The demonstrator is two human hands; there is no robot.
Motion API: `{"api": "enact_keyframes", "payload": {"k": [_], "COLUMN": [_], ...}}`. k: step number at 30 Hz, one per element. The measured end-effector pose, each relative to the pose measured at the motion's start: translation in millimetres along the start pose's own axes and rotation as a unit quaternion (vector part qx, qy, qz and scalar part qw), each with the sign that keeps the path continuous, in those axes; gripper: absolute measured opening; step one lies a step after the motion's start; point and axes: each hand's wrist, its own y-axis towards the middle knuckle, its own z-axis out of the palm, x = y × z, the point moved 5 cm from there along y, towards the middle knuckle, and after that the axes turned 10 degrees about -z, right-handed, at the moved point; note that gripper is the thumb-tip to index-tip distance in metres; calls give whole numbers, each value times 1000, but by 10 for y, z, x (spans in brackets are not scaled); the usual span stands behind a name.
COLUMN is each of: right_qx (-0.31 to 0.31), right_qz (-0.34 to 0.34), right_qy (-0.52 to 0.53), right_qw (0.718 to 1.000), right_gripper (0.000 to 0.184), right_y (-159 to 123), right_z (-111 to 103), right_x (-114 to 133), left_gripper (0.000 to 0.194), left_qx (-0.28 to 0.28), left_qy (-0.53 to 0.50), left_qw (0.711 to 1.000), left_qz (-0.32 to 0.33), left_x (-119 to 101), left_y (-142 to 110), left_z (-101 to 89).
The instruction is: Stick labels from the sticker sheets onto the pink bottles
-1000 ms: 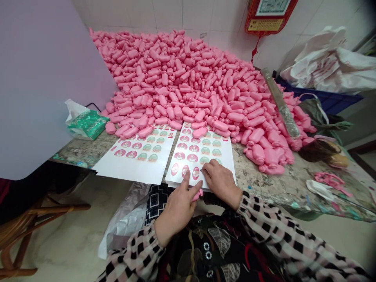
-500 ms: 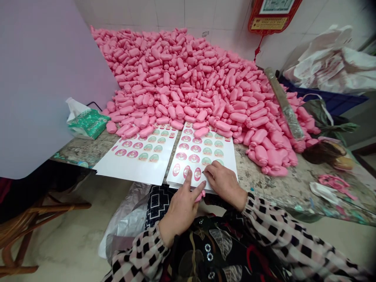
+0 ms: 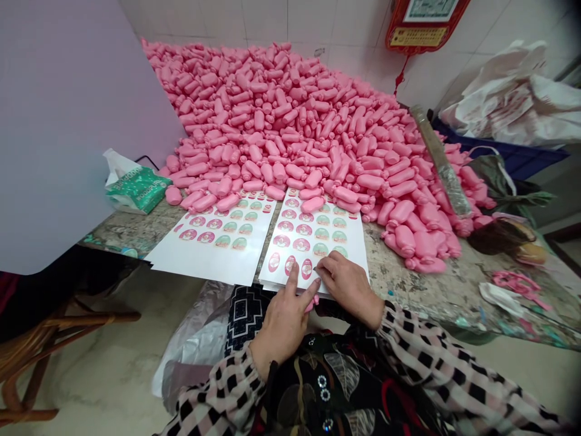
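Note:
A sheet of stickers [image 3: 279,269] lies at the table's front edge, printed with pink and green round labels and a bottom row of oval ones. My left hand [image 3: 284,318] rests at its lower edge, two fingers stretched onto the paper. Its other fingers curl below around a small pink bottle [image 3: 314,301], mostly hidden by the hand. At the right of an oval pink sticker [image 3: 307,269], my right hand [image 3: 347,284] has thumb and forefinger pressed together on the sheet. A small dark tip shows at those fingertips; what it is I cannot make out.
A large heap of pink bottles [image 3: 272,121] covers the back of the table, some lying on the sheets. Left are a second sticker sheet [image 3: 209,260] and a green tissue pack [image 3: 138,189]. A taped wooden bar [image 3: 440,160] lies on the heap's right side.
The view has shifted very slightly. Both hands stay at nearly the same place on the sheet, the left fingers still lying by the oval stickers.

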Motion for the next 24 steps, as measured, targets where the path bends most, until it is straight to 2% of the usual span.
{"api": "enact_keyframes", "payload": {"k": [7, 12, 18, 24], "right_qx": [-51, -78, -55, -7], "right_qz": [52, 90, 96, 155], "right_qy": [83, 90, 103, 112], "right_qw": [994, 989, 989, 982], "right_gripper": [19, 21, 20, 21], "right_y": [-69, -65, 8, 115], "right_z": [98, 123, 91, 52], "right_x": [-3, 13, 5, -74], "left_gripper": [63, 62, 61, 66], "left_qx": [-4, -11, -12, -11], "left_qy": [17, 25, 29, 25], "left_qw": [1000, 1000, 1000, 1000], "left_qz": [-1, 3, 4, 2], "left_x": [-21, -24, -20, -25], "left_y": [3, 2, 0, 2], "left_z": [6, 29, 36, 36]}}
